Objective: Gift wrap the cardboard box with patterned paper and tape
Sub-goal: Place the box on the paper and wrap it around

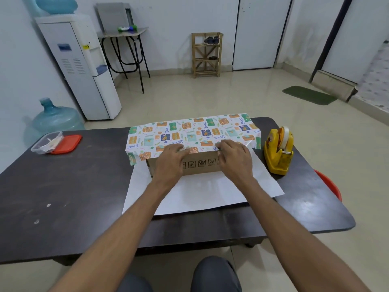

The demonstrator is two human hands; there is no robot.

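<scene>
Cardboard box sits mid-table, long side facing the person. Patterned paper is draped from the far side over the top; its edge ends at the box's near top edge. The rest of the sheet lies white side up on the table, near side.

Left hand: fingers spread, fairly straight, pressing the paper edge onto the box top. Right hand: fingertips on the same edge. Can't tell whether its thumb pinches under it.

Step looks like seating the first flap. To do it well:
- pull the paper taut over the far edge
- keep the edge parallel to the box edge
- hold it with one hand while the other reaches for tape

Tape dispenser stands just right of the box, within easy reach. The overhang looks roughly even left and right, so avoid sliding the box.

Containers:
- Clear plastic tub, far left on the table, open. It holds something pale, which can't be identified.
- Its red lid lies touching it on the right.
- Red basin, below the right table edge. Contents are hidden.
</scene>
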